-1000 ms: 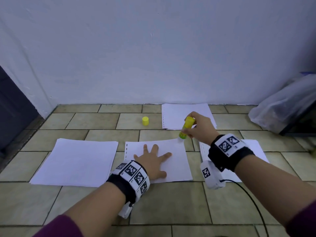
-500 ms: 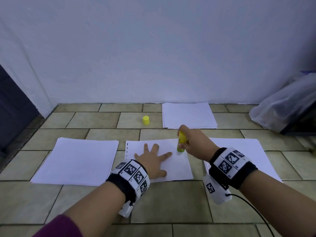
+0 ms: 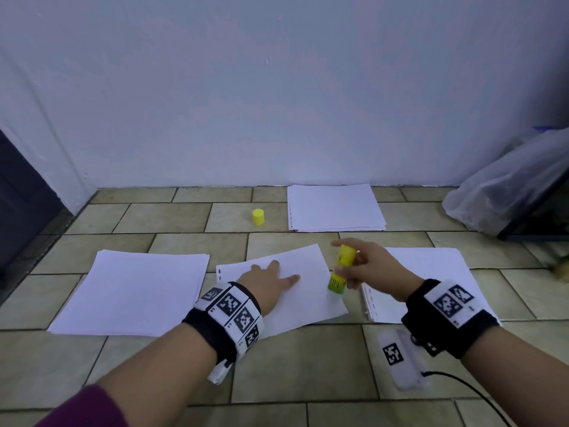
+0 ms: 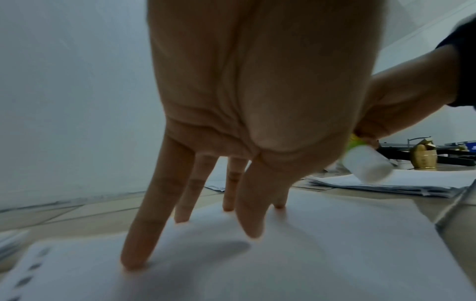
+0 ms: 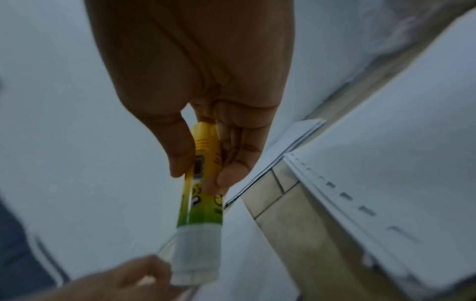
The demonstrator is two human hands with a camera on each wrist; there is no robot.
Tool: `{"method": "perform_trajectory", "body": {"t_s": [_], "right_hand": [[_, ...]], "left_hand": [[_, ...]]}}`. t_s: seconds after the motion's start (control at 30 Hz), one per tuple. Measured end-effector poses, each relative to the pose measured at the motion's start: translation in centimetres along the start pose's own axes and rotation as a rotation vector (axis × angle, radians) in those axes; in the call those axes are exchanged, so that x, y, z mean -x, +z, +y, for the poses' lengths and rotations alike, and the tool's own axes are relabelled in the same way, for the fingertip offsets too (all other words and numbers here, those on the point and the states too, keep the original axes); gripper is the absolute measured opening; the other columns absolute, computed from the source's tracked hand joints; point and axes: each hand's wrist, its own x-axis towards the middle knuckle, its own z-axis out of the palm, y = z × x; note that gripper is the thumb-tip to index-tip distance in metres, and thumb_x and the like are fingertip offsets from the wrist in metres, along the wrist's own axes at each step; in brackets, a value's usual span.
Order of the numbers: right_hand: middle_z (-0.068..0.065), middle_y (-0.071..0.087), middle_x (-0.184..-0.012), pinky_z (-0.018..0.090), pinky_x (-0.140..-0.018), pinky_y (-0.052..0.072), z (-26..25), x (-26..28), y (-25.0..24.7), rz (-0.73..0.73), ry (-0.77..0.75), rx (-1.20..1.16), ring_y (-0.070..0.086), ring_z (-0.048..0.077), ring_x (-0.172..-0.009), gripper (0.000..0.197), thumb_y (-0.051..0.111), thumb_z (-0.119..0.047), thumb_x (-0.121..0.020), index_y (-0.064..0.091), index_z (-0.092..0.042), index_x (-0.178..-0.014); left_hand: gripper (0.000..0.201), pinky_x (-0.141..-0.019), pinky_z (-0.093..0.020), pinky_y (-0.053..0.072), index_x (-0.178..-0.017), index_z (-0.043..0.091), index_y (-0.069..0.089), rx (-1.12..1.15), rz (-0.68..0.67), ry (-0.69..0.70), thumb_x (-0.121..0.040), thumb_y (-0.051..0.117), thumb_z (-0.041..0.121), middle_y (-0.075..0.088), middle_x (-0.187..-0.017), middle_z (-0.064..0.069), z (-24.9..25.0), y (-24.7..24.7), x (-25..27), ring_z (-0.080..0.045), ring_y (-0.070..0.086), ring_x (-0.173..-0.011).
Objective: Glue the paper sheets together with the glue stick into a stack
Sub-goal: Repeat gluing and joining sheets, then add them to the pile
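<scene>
1. Head view: our left hand (image 3: pixel 271 280) lies flat, fingers spread, pinning the middle sheet (image 3: pixel 311 303) on the floor tiles (image 3: pixel 292 365) (likely against sliding); our right hand (image 3: pixel 374 268) clamps the uncapped glue stick (image 3: pixel 340 272) over its right edge.
2. Left wrist: straight fingertips (image 4: pixel 134 262) press paper.
3. Right wrist: thumb and fingers pinch the stick's barrel.

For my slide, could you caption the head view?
Left hand pins a sheet while right hand holds the uncapped glue stick.
</scene>
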Motion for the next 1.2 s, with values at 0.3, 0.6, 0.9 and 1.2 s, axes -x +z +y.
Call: {"method": "perform_trajectory", "body": {"t_s": [0.3, 0.6, 0.9, 1.2], "right_hand": [[0.010, 0.062, -0.081, 0.021, -0.051, 0.053, -0.3, -2.6, -1.2, 0.182, 0.129, -0.662, 0.060, 0.014, -0.049, 0.034, 0.061, -0.006, -0.090, 0.052, -0.007, -0.122], [0.013, 0.058, -0.084, 0.024, -0.054, 0.054, -0.4, -4.5, 1.2, 0.381, 0.034, -0.506, 0.059, 0.023, -0.056, 0.023, 0.056, -0.003, -0.092, 0.049, -0.008, -0.113], [0.014, 0.065, -0.093, 0.041, -0.077, 0.056, -1.9, -6.4, 4.7, 0.320, -0.121, -0.058, 0.067, 0.030, -0.076, 0.022, 0.065, -0.012, -0.087, 0.051, -0.021, -0.101], [-0.001, 0.054, -0.077, 0.030, -0.067, 0.043, -3.6, -7.5, 4.9, 0.128, -0.164, 0.357, 0.051, 0.026, -0.079, 0.020, 0.053, -0.009, -0.093, 0.049, -0.011, -0.113]], "left_hand": [[0.078, -0.098, -0.041, 0.044, -0.143, 0.016, 0.029, -0.015, 0.136, 0.061, -0.083, 0.068, 0.046, 0.013, -0.153, -0.003, -0.1, -0.3, 0.4, -0.025, 0.021, -0.138], [0.074, -0.092, -0.037, 0.041, -0.146, 0.030, 0.026, 0.076, 0.139, -0.012, -0.086, 0.060, 0.054, 0.030, -0.140, -0.005, -1.0, 0.2, 0.2, -0.026, 0.034, -0.127], [0.072, -0.093, -0.040, 0.044, -0.143, 0.024, 0.025, 0.156, 0.161, -0.063, -0.087, 0.060, 0.050, 0.023, -0.146, -0.003, -0.7, 0.6, -0.4, -0.030, 0.025, -0.132], [0.070, -0.096, -0.043, 0.044, -0.144, 0.023, 0.024, 0.167, 0.145, -0.061, -0.088, 0.059, 0.049, 0.024, -0.146, -0.005, -0.7, 0.6, -0.5, -0.030, 0.024, -0.132]]}}
